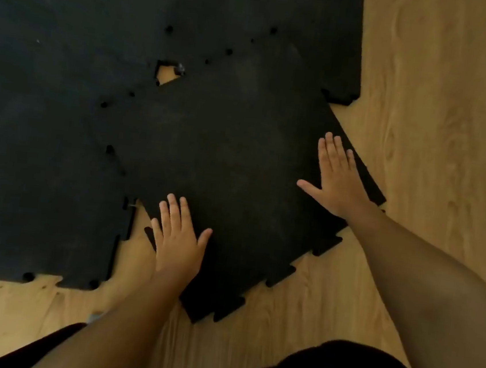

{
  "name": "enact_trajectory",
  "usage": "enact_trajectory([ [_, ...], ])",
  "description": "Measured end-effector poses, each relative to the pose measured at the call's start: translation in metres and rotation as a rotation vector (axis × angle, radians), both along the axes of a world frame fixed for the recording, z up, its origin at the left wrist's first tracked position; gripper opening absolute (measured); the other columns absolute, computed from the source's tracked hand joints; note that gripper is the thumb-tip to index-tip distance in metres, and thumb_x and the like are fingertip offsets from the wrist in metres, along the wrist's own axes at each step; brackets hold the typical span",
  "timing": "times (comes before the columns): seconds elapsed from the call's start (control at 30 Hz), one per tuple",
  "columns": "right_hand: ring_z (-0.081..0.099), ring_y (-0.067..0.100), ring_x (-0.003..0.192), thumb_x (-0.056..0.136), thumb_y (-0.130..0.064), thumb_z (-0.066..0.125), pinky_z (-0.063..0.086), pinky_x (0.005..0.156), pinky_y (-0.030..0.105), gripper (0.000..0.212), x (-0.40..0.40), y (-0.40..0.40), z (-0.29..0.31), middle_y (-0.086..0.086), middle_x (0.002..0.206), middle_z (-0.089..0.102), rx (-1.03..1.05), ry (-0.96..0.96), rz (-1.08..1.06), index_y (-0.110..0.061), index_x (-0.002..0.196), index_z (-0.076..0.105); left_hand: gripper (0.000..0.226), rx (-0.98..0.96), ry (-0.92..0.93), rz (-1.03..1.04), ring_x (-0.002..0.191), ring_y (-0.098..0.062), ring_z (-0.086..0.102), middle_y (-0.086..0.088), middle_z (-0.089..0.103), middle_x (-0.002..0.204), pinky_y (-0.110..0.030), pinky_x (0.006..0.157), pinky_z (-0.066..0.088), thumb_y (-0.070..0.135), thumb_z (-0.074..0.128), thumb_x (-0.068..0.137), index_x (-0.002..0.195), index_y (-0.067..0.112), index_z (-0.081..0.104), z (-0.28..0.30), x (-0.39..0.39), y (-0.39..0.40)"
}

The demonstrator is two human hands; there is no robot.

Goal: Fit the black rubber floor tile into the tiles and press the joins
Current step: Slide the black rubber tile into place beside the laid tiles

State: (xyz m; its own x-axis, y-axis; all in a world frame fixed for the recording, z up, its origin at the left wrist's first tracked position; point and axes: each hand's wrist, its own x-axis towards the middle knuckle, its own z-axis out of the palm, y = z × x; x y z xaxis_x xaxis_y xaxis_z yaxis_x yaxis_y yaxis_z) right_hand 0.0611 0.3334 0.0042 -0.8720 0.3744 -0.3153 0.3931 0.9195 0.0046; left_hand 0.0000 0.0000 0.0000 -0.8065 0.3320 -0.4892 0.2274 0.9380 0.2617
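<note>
A: Nearest us, the loose corner of the black rubber floor tile (pixel 231 164) juts out over the wooden floor (pixel 435 144), skewed, its toothed near edges lying on bare boards.

B: And the hands?

A: Left hand (pixel 177 243) is flat on the tile's near-left edge, fingers spread, palm down. Right hand (pixel 339 180) is flat on the tile's right edge, thumb splayed toward the middle. No grip closed on anything; both hands are open and resting on the rubber.

B: So which step is this?

A: Fitting, I'd say, not pressing yet. The tile sits rotated against the laid tiles (pixel 67 75). Beyond the left hand, the tile's left edge is close against the laid tile there but looks unlocked, and a wedge of floor shows between them.

B: Farther on?

A: At the tile's far-left corner there's a gap (pixel 167 75), a small patch of wood showing through where the corners should meet. Along the tile's far side, toward the right, a row of dark holes marks a join that may be partly seated; I can't tell for certain, it's all black on black.

B: What does the next move call for?

A: My guess: swing that near corner round with both palms until the teeth line up on the left edge, close the gap, then press down along each join.
</note>
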Motion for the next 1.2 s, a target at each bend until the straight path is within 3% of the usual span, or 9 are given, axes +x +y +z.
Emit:
enact_trajectory([
  [0.17,-0.017,0.022,0.147,0.086,-0.073,0.029,-0.004,0.120,0.045,0.099,0.006,0.012,-0.023,0.010,0.162,-0.017,-0.051,-0.088,-0.041,-0.012,0.151,-0.015,0.085,0.030,0.061,0.085,0.141,-0.024,-0.024,-0.010,-0.020,0.158,-0.043,0.115,-0.009,0.055,0.039,0.093,0.150,0.016,-0.011,-0.004,0.013,-0.006],
  [0.3,-0.013,0.025,0.148,0.083,-0.075,0.039,-0.004,0.119,0.046,0.106,0.007,0.019,-0.024,0.012,0.163,-0.014,-0.113,-0.017,-0.242,-0.012,0.153,-0.012,0.096,0.058,0.011,0.395,0.146,-0.028,-0.010,-0.012,-0.013,0.160,-0.046,0.117,0.003,0.052,0.055,0.088,0.152,0.013,-0.006,0.012,0.020,-0.011],
  [0.43,-0.005,0.028,0.149,0.076,-0.080,0.047,0.003,0.119,0.048,0.116,0.005,0.027,-0.029,0.011,0.164,-0.008,-0.130,0.012,-0.351,-0.014,0.154,-0.008,0.090,0.230,0.034,0.754,0.141,-0.029,0.025,-0.008,0.022,0.158,-0.047,0.114,0.024,0.042,0.068,0.084,0.152,0.017,0.015,0.017,0.012,-0.003],
  [0.57,0.007,0.031,0.149,0.066,-0.082,0.057,0.009,0.117,0.051,0.124,-0.001,0.031,-0.027,0.008,0.165,0.003,-0.162,0.089,-0.447,-0.018,0.154,-0.001,0.079,0.433,-0.166,1.146,0.114,-0.028,0.053,-0.008,0.047,0.139,-0.048,0.097,0.045,0.044,0.068,0.083,0.145,0.016,0.029,0.012,-0.028,-0.019],
  [0.73,0.026,0.037,0.142,0.060,-0.078,0.068,0.024,0.112,0.055,0.120,-0.031,0.037,-0.005,0.012,0.159,0.025,-0.269,0.091,-0.781,-0.023,0.153,0.015,0.080,0.416,-0.190,1.170,0.081,-0.019,0.061,-0.001,0.061,0.097,-0.034,0.061,0.046,0.057,0.067,0.079,0.141,0.014,0.041,0.011,-0.052,-0.023],
  [0.83,0.044,0.039,0.127,0.062,-0.078,0.066,0.040,0.099,0.055,0.108,-0.040,0.042,0.013,0.013,0.145,0.043,-0.543,0.059,-1.043,-0.020,0.147,0.031,0.076,0.374,-0.052,1.110,0.089,-0.021,0.062,-0.007,0.060,0.120,-0.037,0.072,0.052,0.059,0.065,0.079,0.138,0.014,0.046,0.021,-0.066,-0.026],
  [0.93,0.052,0.034,0.111,0.070,-0.070,0.067,0.040,0.085,0.047,0.089,-0.029,0.022,0.017,0.012,0.131,0.054,-0.715,0.184,-1.201,-0.016,0.136,0.045,0.073,0.351,0.059,0.970,0.098,-0.025,0.062,-0.011,0.060,0.124,-0.043,0.082,0.052,0.060,0.062,0.080,0.134,0.012,0.049,0.033,-0.091,-0.039],
  [1.07,0.054,0.022,0.089,0.071,-0.065,0.071,0.041,0.077,0.038,0.080,0.007,-0.016,0.008,0.002,0.108,0.058,-0.656,0.384,-1.424,-0.014,0.130,0.052,0.067,0.359,0.087,0.762,0.073,-0.012,0.059,-0.005,0.063,0.106,-0.029,0.056,0.045,0.060,0.060,0.082,0.130,0.014,0.052,0.039,-0.117,-0.047],
  [1.2,0.034,0.019,0.061,0.071,-0.064,0.072,0.032,0.078,0.040,0.072,0.045,-0.036,0.002,0.000,0.073,0.039,-0.514,0.436,-1.574,-0.010,0.116,0.056,0.065,0.354,0.033,0.661,0.077,-0.010,0.055,-0.008,0.061,0.118,-0.025,0.059,0.041,0.054,0.061,0.085,0.133,0.013,0.049,0.023,-0.119,-0.034],
])
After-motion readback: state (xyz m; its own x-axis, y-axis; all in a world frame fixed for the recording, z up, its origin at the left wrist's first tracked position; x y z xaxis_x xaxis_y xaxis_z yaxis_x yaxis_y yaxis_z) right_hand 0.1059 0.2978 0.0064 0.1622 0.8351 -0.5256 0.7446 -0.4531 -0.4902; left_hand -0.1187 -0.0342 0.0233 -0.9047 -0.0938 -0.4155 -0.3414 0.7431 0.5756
